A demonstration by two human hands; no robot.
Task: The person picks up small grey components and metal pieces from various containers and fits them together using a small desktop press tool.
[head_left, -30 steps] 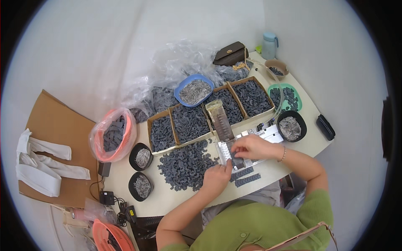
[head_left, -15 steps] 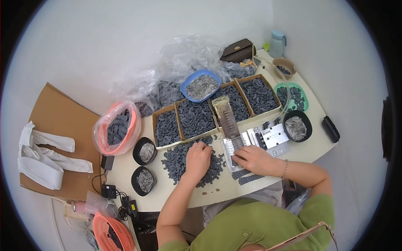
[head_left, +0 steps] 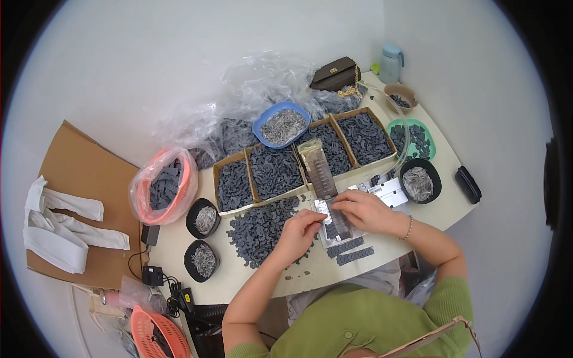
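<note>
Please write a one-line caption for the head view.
Both hands, left hand and right hand, meet at a metal jig beside a heap of dark parts.

Landmark: metal jig [head_left: 329, 206], mid-table.
Behind jig: cardboard trays [head_left: 271, 172] of dark parts are closing off that side; blue basket [head_left: 282, 125] is sitting further back.
Left of jig: loose pile [head_left: 256, 230] is covering the table; left hand [head_left: 298, 234] is resting at its edge.
Right of jig: right hand [head_left: 361, 209] is lying across; black bowl [head_left: 419, 181] is standing beyond.
Front of jig: two dark strips [head_left: 349, 250] are lying near; bare tabletop [head_left: 310, 277] is leaving room along the front edge.
</note>
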